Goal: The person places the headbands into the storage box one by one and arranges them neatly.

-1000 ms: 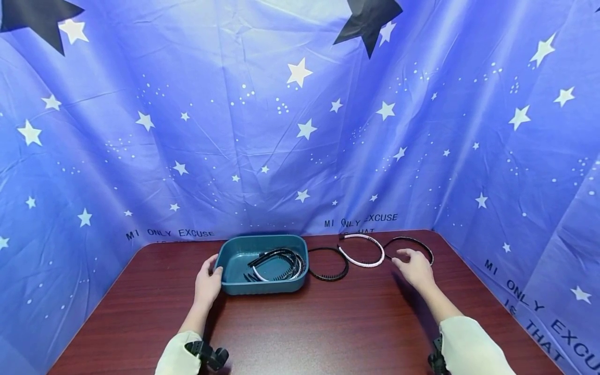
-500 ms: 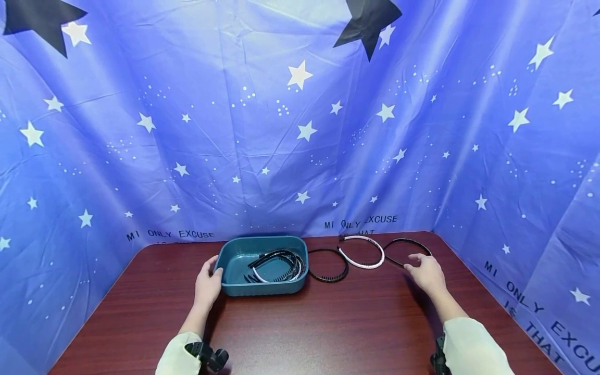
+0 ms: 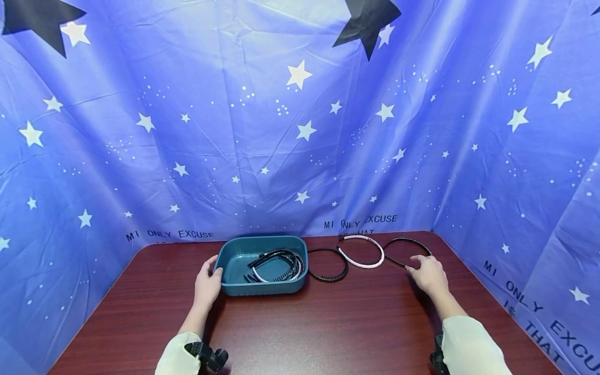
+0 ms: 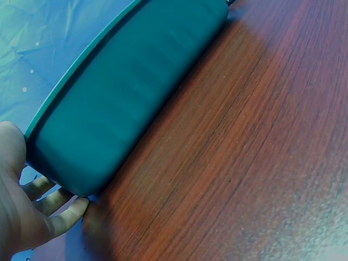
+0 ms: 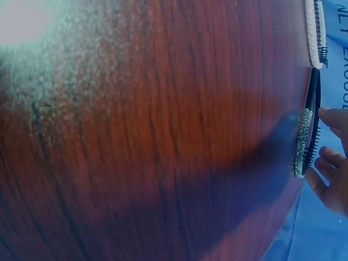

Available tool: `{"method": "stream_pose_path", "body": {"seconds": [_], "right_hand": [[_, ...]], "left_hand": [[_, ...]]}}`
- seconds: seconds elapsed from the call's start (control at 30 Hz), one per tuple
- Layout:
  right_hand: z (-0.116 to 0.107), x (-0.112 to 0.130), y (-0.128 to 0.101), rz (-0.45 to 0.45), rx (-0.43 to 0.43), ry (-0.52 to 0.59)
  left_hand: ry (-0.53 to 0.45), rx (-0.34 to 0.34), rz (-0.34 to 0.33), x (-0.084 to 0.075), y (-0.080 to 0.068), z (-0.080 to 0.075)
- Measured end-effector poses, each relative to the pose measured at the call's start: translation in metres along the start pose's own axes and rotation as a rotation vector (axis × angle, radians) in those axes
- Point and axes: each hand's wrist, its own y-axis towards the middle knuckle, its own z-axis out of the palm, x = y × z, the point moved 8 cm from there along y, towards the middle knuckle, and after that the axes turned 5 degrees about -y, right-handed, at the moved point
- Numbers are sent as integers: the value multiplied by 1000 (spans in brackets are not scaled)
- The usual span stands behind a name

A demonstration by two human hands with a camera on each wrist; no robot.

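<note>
My left hand (image 3: 208, 286) grips the left end of a teal plastic basin (image 3: 263, 291), thumb at the rim; in the left wrist view its fingers curl against the end wall. Several black and white headbands (image 3: 299, 263) lie inside the basin, toward its right end. At the table's far right, my right hand (image 3: 428, 273) is at the near side of a black headband (image 3: 407, 239) and hides part of it. In the right wrist view, thumb and fingers stand apart beside that headband's glittery stretch (image 5: 302, 144).
Between basin and right hand lie a black toothed headband (image 3: 330, 279), close by the basin's right wall, and a pale pink headband (image 3: 372, 266). A blue star-print cloth (image 3: 262, 130) hangs behind the dark red wooden table (image 3: 300, 328) and along its sides.
My right hand has moved right and slightly toward me, from the black headband's left part to its near right part. The left hand and basin stay in place.
</note>
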Motion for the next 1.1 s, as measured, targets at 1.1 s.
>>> {"method": "stream_pose_path", "body": {"seconds": [1.1], "right_hand": [[12, 9, -4, -168, -7, -242]], "left_hand": [[-6, 3, -9, -1, -1, 0]]}}
